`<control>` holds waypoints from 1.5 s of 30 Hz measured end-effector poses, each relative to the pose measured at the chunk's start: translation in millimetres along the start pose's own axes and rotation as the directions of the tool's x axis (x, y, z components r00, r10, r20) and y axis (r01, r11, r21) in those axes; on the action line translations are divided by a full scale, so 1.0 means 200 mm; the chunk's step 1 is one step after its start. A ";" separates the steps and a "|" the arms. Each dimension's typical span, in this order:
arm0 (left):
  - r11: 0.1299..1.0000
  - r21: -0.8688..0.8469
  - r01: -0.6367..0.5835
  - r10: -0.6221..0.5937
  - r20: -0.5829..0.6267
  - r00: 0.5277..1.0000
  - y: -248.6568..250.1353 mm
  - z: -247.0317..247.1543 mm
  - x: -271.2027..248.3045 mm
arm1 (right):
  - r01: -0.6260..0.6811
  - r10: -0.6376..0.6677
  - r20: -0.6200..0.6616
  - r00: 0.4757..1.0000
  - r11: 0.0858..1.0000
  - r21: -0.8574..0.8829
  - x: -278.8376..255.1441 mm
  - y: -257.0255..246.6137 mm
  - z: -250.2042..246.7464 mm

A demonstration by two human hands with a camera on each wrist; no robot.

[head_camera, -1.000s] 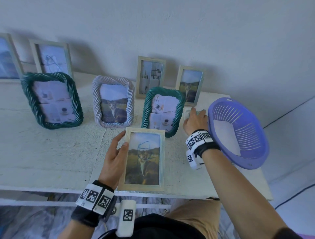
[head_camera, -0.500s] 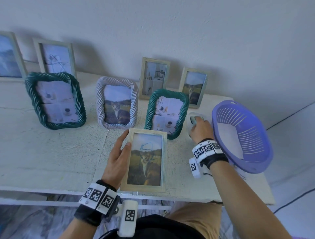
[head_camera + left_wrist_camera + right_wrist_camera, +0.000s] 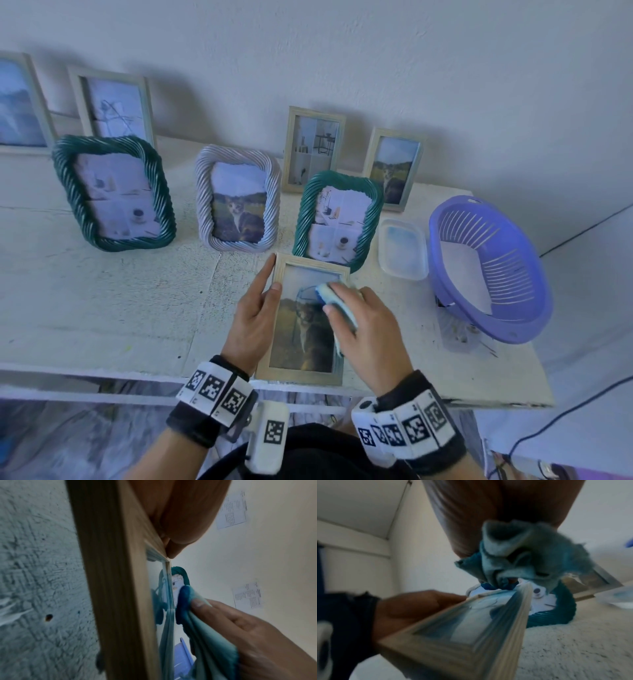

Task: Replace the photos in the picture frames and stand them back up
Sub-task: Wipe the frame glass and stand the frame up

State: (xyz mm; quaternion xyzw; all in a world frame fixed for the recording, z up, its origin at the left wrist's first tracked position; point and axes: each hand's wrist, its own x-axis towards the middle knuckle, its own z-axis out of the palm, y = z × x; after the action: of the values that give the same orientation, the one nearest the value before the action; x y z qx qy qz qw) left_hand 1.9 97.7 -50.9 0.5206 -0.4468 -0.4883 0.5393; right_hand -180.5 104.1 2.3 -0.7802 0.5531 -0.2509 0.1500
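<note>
Table edge (image 3: 479, 394) nearest, at 6 o'clock, with a pale wooden frame (image 3: 301, 373) lying on it close to that edge, glass up, a cat photo inside under a blue scribble. Left hand (image 3: 251, 318) at the frame's 9 o'clock side, fingers straight along the edge, thumb resting on the front rim, steadying rather than clutching. Right hand (image 3: 368, 327) over the glass, fingers curled round a bunched blue cloth (image 3: 334, 303) pressed onto the upper half of the pane; same cloth against the glass in the left wrist view (image 3: 197, 615), crumpled and blurred in the right wrist view (image 3: 522, 555). Just beyond, at 12 o'clock, a small green rope frame (image 3: 337, 219) upright, touching or nearly touching the flat frame's top corner; cannot tell which. At 1 o'clock a clear shallow tub (image 3: 404, 248), at 2 o'clock a tilted purple basket (image 3: 493, 270). At 11 o'clock a white rope frame (image 3: 238, 198) with a cat photo, at 10 o'clock a larger green rope frame (image 3: 113, 193). Farthest back, four plain frames by the wall (image 3: 411, 51), standing.
</note>
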 end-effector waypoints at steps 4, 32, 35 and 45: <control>0.994 0.099 -0.044 0.049 -0.054 0.997 0.01 0.03 -0.02 | 0.019 -0.017 0.015 1.000 0.979 -0.201 0.05 -0.05 0.08; 0.964 0.245 -0.108 0.144 -0.136 0.980 0.06 0.02 -0.02 | 0.212 -0.206 0.072 0.976 0.972 -0.103 0.12 -0.17 0.07; 0.970 0.231 -0.079 0.120 -0.170 0.978 0.04 0.00 -0.03 | 0.311 -0.290 0.230 0.929 0.949 -0.058 0.05 -0.19 0.05; 0.960 0.274 -0.050 0.108 -0.202 0.974 0.05 -0.03 -0.06 | 0.339 -0.318 0.284 0.905 0.941 -0.025 0.04 -0.19 0.05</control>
State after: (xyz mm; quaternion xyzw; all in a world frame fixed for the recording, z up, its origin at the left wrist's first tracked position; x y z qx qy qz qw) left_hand 6.9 110.8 -40.7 0.6199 -0.4683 -0.3426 0.5283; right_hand -144.1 109.8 14.8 -0.8944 0.3964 -0.1410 0.1521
